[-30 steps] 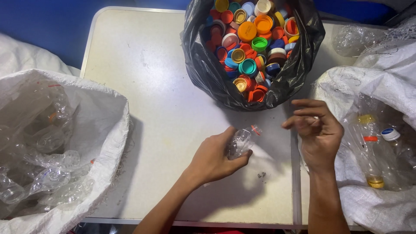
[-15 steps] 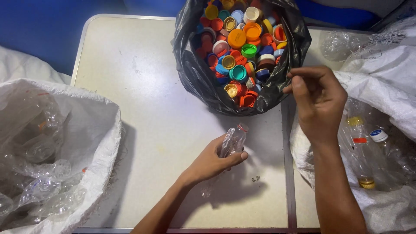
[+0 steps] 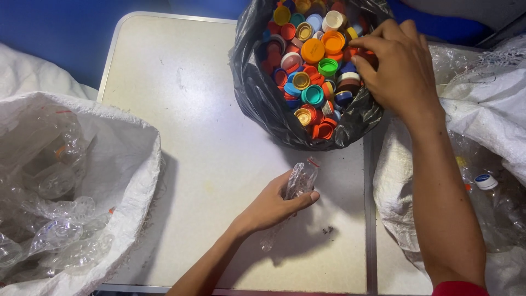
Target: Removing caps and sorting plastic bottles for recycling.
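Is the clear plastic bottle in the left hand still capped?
No: the crushed clear bottle held by the left hand shows an open neck with only a red ring.

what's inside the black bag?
The black bag holds loose bottle caps in orange, red, blue, green, yellow and white. The right hand covers those at its right edge; anything under the top layer is hidden.

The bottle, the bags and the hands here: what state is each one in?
Clear plastic bottle: crushed, uncapped, gripped by the left hand.
Right hand: fingers curled over the black bag.
Black bag: open, full of coloured caps.
Left white sack: open, holding crushed bottles.
Right white sack: open, holding capped bottles.
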